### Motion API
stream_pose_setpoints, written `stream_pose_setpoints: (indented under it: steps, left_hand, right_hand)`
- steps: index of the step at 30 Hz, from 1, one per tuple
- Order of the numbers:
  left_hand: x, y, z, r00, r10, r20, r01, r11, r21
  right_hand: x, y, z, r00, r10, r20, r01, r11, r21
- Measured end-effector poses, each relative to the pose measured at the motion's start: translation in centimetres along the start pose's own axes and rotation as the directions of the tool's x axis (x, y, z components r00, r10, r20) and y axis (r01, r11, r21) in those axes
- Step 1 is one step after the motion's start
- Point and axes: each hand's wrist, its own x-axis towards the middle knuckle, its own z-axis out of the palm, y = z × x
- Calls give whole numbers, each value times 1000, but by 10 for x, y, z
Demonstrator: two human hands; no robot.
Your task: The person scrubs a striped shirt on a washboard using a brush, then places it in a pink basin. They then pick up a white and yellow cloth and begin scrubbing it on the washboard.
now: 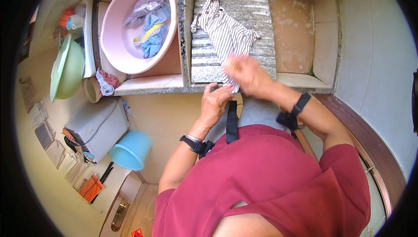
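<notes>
A wet-looking striped garment [228, 38], white with dark lines, lies spread on a ridged stone washboard [205, 70]. My left hand [215, 101] pinches its near end at the basin's front edge. Motion blurs my right hand [245, 75], which is curled over the lower part of the cloth; its fingers and anything inside them cannot be made out. The far end of the garment is bunched and folded on the ridges.
To the left, a pink plastic basin [112, 38] holds blue and greyish clothes in water. A green basin [70, 70] leans beyond it, near a white mug [75, 22]. A blue bucket [130, 150] stands lower left beside a white appliance [98, 127]. A wall [375, 41] rises at right.
</notes>
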Motion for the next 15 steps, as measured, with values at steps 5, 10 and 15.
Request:
stream_pose_setpoints:
  steps: [5, 10, 15]
  left_hand:
    - [-5, -5, -15, 983, -183, 33, 186, 971, -149]
    - [3, -6, -9, 865, -501, 15, 430, 727, -535]
    - [7, -23, -17, 690, -701, 179, 556, 356, -751]
  right_hand:
    - [2, 72, -15, 975, 211, -64, -218, 879, -424]
    - [28, 66, -17, 822, 535, -193, -552, 833, -42]
    - [-6, 32, -3, 957, -56, 283, 106, 981, -164]
